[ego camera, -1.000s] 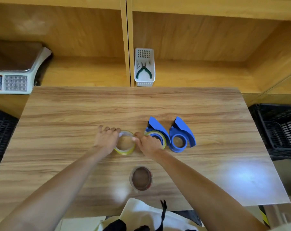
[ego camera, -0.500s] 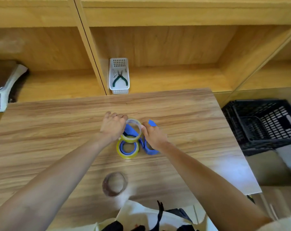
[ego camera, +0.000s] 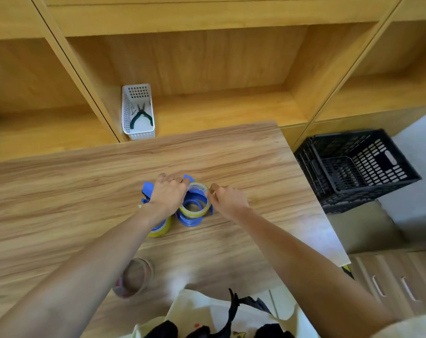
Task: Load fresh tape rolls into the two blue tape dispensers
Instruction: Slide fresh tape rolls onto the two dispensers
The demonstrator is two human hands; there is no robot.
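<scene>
Low in the frame a brown tape roll (ego camera: 133, 278) lies flat on the wooden table (ego camera: 243, 152); at centre the left hand (ego camera: 168, 195) and right hand (ego camera: 227, 198) pinch opposite rims of a clear tape roll (ego camera: 197, 189) above the right blue dispenser (ego camera: 191, 214), while the left dispenser (ego camera: 158, 226), partly under the wrist, already carries one. The roll looks light, stiff and slick, so it is best gripped by its outer edges. Beyond stand a white basket (ego camera: 138, 129) with pliers (ego camera: 141, 115) on plywood shelving, and a black crate (ego camera: 358, 167) at right.

I lifted the roll (ego camera: 197, 190) off the desk (ego camera: 60, 191) with both hands and carried it right, over the second dispenser (ego camera: 191, 217). My left hand (ego camera: 169, 195) crossed above the first dispenser (ego camera: 148, 189), my right hand (ego camera: 227, 200) alongside.
</scene>
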